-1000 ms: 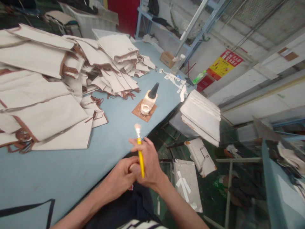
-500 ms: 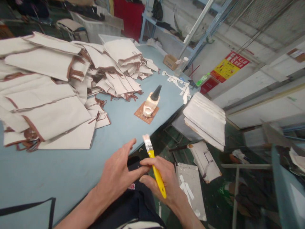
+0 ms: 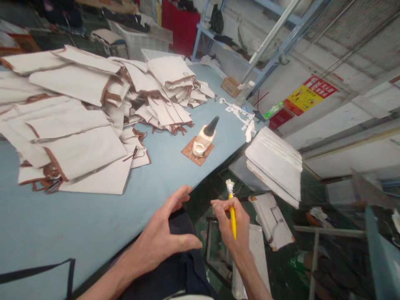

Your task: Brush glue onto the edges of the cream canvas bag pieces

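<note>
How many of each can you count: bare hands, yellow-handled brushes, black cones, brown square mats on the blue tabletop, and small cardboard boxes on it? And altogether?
Bare hands: 2 (left hand, right hand)
Yellow-handled brush: 1
Black cone: 1
Brown square mat: 1
Small cardboard box: 1
Total: 6

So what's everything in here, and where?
Table: one, blue-grey, foreground
Fabric pieces: many, cream with brown edging, table's left
Square mat: one, brown, on the table
Container: one, cream with black tip, on the mat
Box: one, brown, table's far end
Bottle: one, clear, beside the box
Strips: several, white, table's far right edge
Stacked sheets: one pile, whitish, right of the table
Sign: one, red and yellow, upper right
Background clutter: too blurred to count
Brush: one, yellow handle, in the right hand
Left hand: one, bare, open near the table's edge
Right hand: one, bare, around the brush
</note>
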